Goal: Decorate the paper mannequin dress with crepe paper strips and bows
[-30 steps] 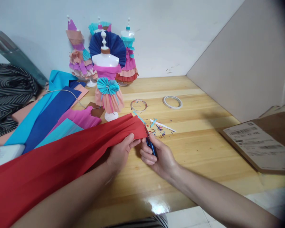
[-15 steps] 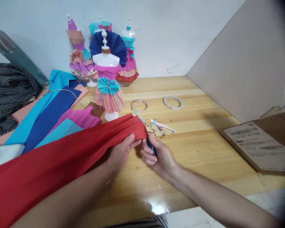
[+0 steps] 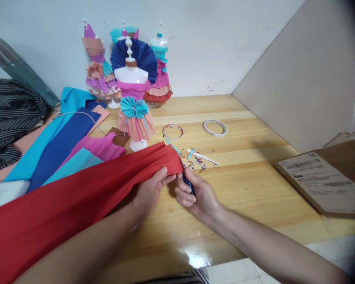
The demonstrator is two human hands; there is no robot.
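A long sheet of red crepe paper stretches from the lower left to the middle of the table. My left hand pinches its lower edge close to the right end. Closed around blue-handled scissors is my right hand, right at that end of the paper. The blades lie along the paper's cut edge and are mostly hidden. Just behind, a small dress form wears a pink and peach paper dress with a turquoise bow and a dark blue pleated fan.
Several more dressed forms stand against the wall. Coloured paper sheets and striped cloth lie left. Two tape rolls and paper scraps are beyond my hands. A labelled brown parcel sits right.
Almost nothing differs. The view has shifted very slightly, while both hands, the red paper and the scissors keep their places.
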